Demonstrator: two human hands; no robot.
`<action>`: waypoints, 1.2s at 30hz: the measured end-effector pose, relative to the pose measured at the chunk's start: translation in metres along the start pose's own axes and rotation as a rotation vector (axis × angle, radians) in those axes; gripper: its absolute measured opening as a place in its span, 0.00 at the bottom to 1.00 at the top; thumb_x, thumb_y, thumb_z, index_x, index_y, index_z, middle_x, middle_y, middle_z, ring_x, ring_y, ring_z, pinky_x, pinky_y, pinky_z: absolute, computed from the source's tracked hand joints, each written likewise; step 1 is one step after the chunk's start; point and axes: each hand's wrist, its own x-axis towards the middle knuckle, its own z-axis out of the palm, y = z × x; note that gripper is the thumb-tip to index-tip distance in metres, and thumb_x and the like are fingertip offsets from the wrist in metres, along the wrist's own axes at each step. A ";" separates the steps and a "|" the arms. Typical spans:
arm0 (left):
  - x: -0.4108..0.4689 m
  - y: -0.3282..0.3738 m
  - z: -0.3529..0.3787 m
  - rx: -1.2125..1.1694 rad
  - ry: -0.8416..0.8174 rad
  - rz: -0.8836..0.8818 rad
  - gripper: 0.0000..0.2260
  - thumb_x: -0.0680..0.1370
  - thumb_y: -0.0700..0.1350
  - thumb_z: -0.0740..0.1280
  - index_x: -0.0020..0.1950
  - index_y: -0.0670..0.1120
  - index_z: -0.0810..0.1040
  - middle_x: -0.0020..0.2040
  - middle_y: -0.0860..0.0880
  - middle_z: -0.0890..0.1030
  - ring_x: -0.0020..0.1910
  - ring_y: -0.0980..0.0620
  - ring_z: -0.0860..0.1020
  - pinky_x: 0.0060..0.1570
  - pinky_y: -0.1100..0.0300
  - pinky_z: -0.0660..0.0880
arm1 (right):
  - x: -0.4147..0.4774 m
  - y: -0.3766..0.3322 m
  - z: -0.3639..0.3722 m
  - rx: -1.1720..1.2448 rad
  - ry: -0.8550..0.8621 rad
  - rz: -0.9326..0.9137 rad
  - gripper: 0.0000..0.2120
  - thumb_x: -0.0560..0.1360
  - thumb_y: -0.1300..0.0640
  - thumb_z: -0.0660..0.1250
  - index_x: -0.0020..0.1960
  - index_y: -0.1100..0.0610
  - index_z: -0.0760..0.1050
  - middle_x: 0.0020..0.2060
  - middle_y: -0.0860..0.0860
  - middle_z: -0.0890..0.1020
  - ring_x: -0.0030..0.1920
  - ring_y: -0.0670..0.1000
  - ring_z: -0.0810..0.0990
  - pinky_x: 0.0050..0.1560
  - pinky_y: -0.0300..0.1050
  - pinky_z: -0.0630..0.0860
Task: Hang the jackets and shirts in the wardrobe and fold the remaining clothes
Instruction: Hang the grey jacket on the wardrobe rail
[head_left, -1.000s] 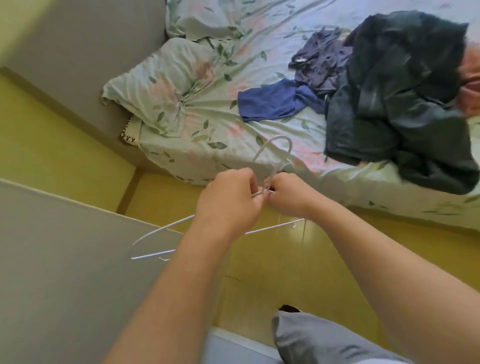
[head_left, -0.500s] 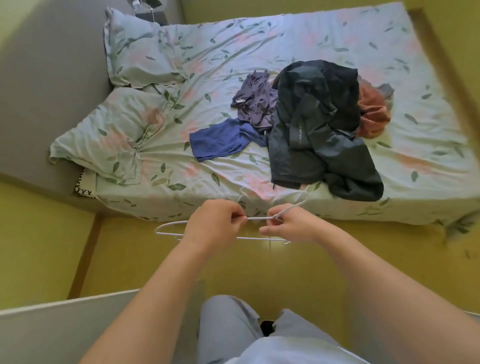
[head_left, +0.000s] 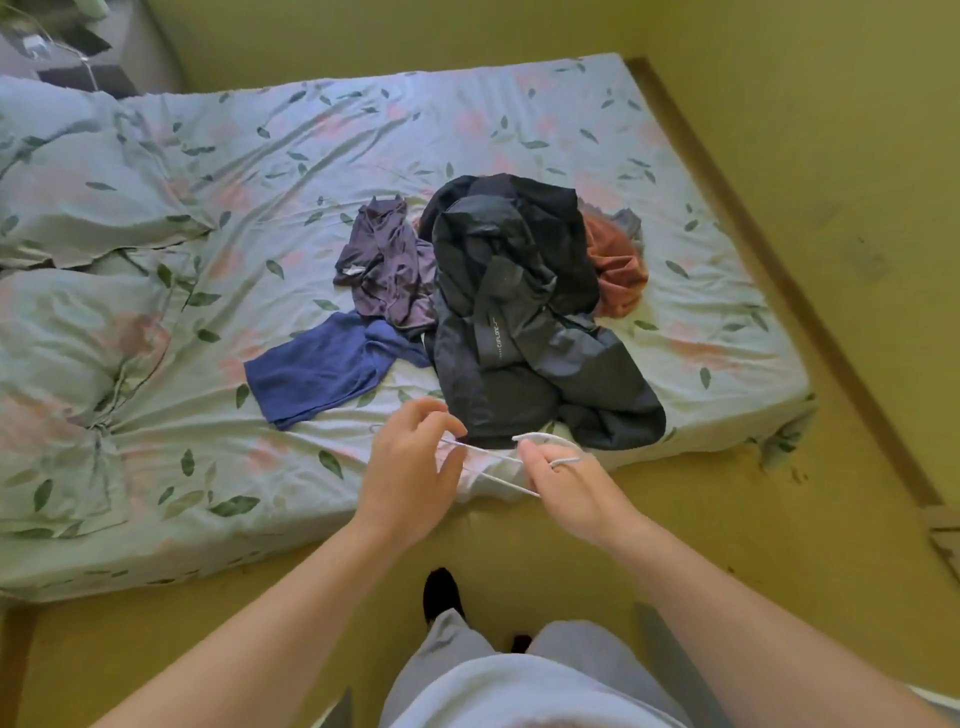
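Note:
A pile of clothes lies on the bed: a black jacket (head_left: 519, 322) on top, a purple shirt (head_left: 389, 260) to its left, a blue garment (head_left: 322, 369) in front of that, and a rust-coloured garment (head_left: 618, 265) at the right. Both hands hold a white wire hanger (head_left: 493, 460) over the bed's near edge, just in front of the jacket. My right hand (head_left: 566, 483) grips the hanger by its hook end. My left hand (head_left: 410, 467) pinches the hanger's thin wire between thumb and fingers.
The bed (head_left: 260, 493) has a leaf-patterned sheet, with two pillows (head_left: 78, 208) at the left. A yellow floor (head_left: 779, 519) runs around the bed, with a wall at the right. My grey-trousered legs (head_left: 519, 675) and dark socks stand below the hands.
The view has swung from the wardrobe side toward the bed. Both hands have carried the hanger forward to the bed's edge, close to the black jacket.

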 end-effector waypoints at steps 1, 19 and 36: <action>0.012 -0.001 0.004 -0.011 0.052 0.024 0.08 0.75 0.38 0.74 0.53 0.46 0.80 0.58 0.49 0.77 0.58 0.49 0.76 0.57 0.55 0.74 | 0.008 0.001 -0.007 0.050 0.044 0.036 0.23 0.85 0.43 0.54 0.32 0.50 0.64 0.29 0.44 0.72 0.34 0.47 0.70 0.37 0.44 0.66; 0.303 -0.035 0.126 -0.261 -0.374 -0.713 0.17 0.77 0.49 0.71 0.63 0.46 0.73 0.55 0.43 0.82 0.53 0.42 0.83 0.57 0.44 0.80 | 0.103 0.046 -0.115 0.353 0.315 0.335 0.22 0.84 0.38 0.51 0.47 0.57 0.66 0.33 0.50 0.68 0.32 0.49 0.69 0.34 0.44 0.69; 0.450 -0.118 0.208 -0.177 -0.603 -0.757 0.23 0.79 0.50 0.72 0.70 0.44 0.70 0.48 0.47 0.80 0.37 0.49 0.81 0.37 0.56 0.79 | 0.201 0.026 -0.088 0.509 0.445 0.627 0.21 0.83 0.37 0.50 0.47 0.53 0.67 0.37 0.52 0.72 0.36 0.50 0.74 0.39 0.47 0.72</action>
